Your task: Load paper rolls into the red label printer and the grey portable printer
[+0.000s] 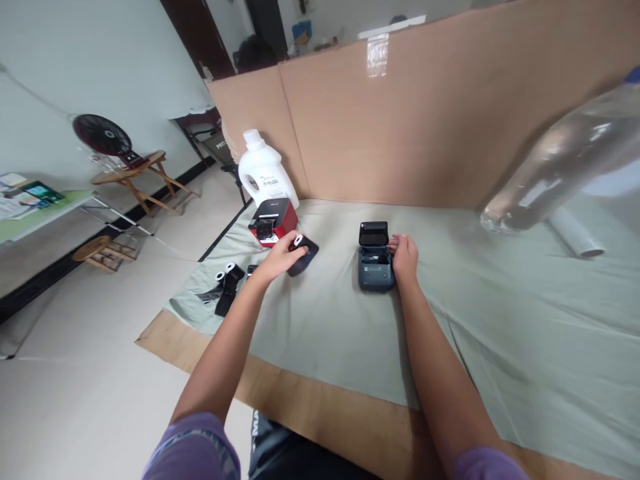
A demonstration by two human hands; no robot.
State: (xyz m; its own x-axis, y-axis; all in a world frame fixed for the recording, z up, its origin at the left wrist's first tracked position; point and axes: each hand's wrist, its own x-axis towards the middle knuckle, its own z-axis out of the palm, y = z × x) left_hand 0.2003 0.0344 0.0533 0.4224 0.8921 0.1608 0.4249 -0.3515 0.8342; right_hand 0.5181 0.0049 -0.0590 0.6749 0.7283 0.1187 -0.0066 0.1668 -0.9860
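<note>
My left hand (281, 259) is closed around a black roll (303, 261) with a white core, held just above the cloth. A small dark label printer (377, 273) stands to the right with its lid (373, 233) raised. My right hand (404, 257) is at the printer's right side, its fingers curled against the edge near the hinge. Left of my left hand sits a red and black printer (274, 220) with a dark strip at its front. More black rolls (230, 287) with white cores lie near the cloth's left edge, partly behind my left forearm.
A white jug (266, 168) stands behind the red printer. Cardboard (380, 127) walls off the back. At the right are a large clear plastic bottle (560, 153) and a white tube (577, 232). The pale green cloth (330, 333) has wrinkles; a wooden edge (320, 393) runs along the front.
</note>
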